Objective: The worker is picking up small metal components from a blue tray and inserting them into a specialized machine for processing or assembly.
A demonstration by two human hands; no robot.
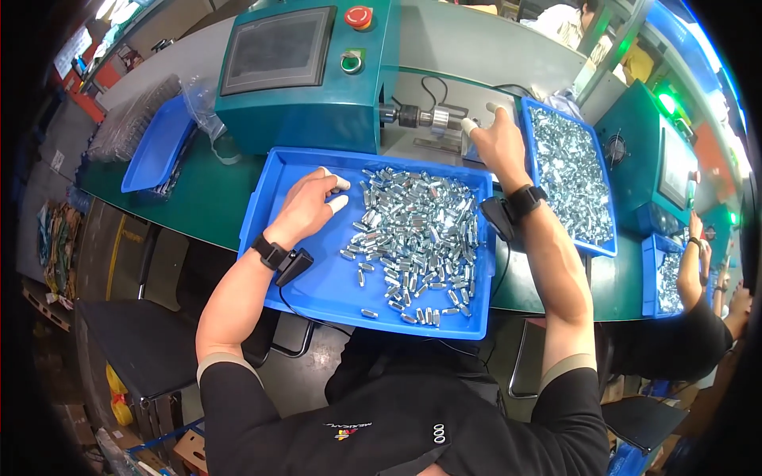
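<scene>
Lying heaped in the front tray [325, 246], the small metal pieces [421, 230] cover its middle and right; the left part of its floor is bare. The left hand [305, 205], pale covers on some fingertips, is poised over that bare part beside the heap; whether thumb and finger pinch a piece cannot be told. The right hand [498, 143] reaches toward the metal cylinder [439, 119] in line with the spindle [409, 117], its covered fingertips near the cylinder's far end; whether they grasp a piece is likewise unclear. Beyond the front tray stands the green machine [333, 115], with its dark screen [278, 51]. To the right, a second tray [594, 247] is spread with similar pieces [567, 174] almost from wall to wall. Progress, as judged: the work appears to be in mid-course. Many pieces lie in both trays, and which of them are finished cannot be determined. Farther right, a co-worker's hand [694, 226] is raised.
</scene>
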